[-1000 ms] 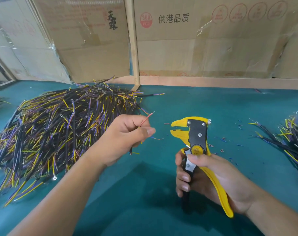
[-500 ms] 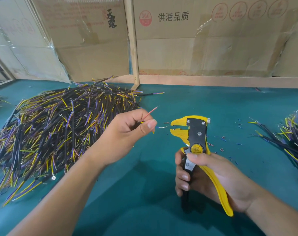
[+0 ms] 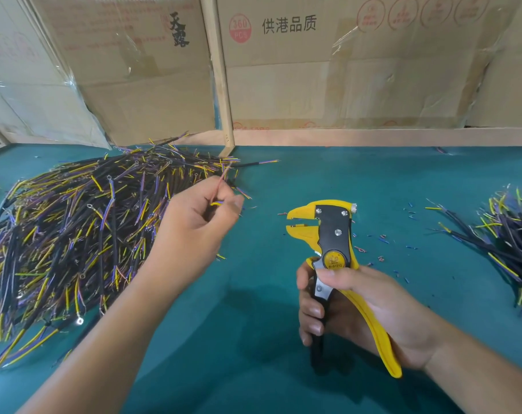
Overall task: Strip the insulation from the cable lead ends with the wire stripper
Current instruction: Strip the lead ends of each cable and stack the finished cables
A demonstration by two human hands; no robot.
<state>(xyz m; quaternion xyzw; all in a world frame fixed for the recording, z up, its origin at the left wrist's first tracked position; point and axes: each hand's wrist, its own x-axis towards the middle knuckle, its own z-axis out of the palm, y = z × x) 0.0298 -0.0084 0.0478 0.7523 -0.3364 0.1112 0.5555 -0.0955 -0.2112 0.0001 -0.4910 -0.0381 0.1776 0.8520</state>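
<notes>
Pinching one cable in left hand by big unstripped pile at table's left edge; right hand curled round wire stripper, mid-table. Small stripped bundle at right edge; most remaining.

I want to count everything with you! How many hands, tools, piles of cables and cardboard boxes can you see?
Hands: 2, the left hand pinching a cable lead, the right hand gripping the tool.
Wire stripper: 1.
Cable piles: 2, a big pile and a smaller pile.
Cardboard boxes: 2, left box and right box.
Total: 7.
</notes>
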